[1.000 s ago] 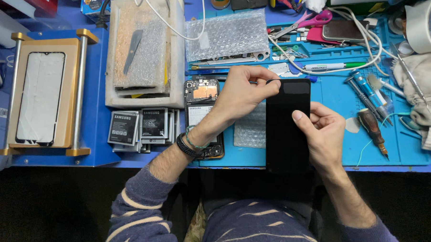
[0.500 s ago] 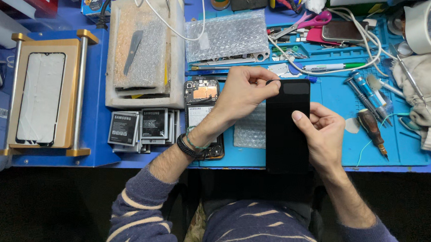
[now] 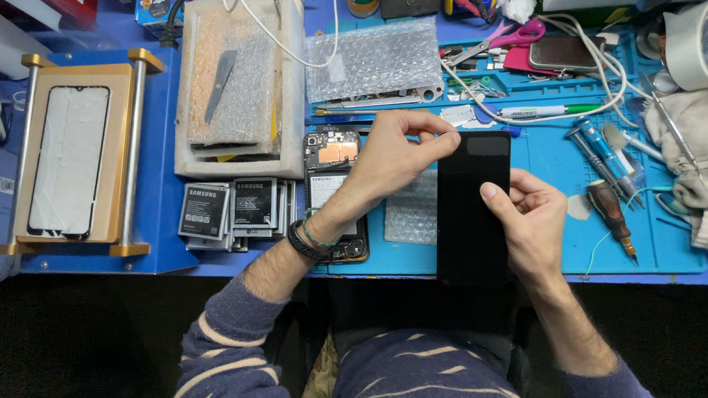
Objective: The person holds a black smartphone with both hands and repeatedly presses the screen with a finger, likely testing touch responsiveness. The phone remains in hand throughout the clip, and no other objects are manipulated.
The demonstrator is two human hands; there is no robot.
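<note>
Head view: black phone screen (image 3: 471, 207) (glossy, unlit)

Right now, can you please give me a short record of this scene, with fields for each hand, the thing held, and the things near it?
left hand: left hand pinches the top left corner of the black screen panel
right hand: right hand holds the panel's right edge, thumb on its face
panel: upright, dark, above the blue work mat
near left: opened phone, batteries
near right: screwdriver
far left: screen in a gold frame jig
</note>
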